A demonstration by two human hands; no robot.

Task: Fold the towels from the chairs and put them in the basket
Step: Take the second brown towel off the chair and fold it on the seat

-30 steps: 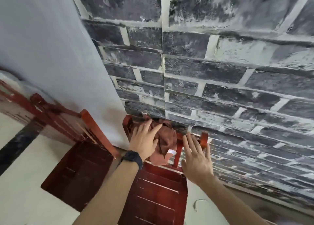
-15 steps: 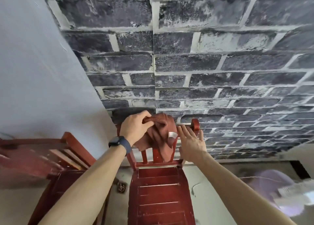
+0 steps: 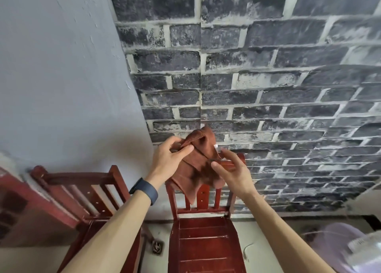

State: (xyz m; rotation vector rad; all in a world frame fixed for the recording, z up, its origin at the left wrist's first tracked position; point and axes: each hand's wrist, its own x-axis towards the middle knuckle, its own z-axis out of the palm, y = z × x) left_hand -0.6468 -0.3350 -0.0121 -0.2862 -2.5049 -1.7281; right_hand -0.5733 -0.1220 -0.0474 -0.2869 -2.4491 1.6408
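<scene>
Head view: your left hand pinches the towel by its top edge, thumb against fingers — right hand grasps its right side, thumb on the cloth. Towel hangs bunched between both hands, in front of the chair back — touching the rail or not, can't tell. Second chair stands to the left.

A dark grey brick wall with pale mortar fills the right side and meets a plain, pale blue-grey wall at a corner. Two red wooden slat-backed chairs stand against them: the middle chair under the brick, the left chair just beside it. The floor is pale, with a small drain between the chairs. The light is soft and even.
</scene>
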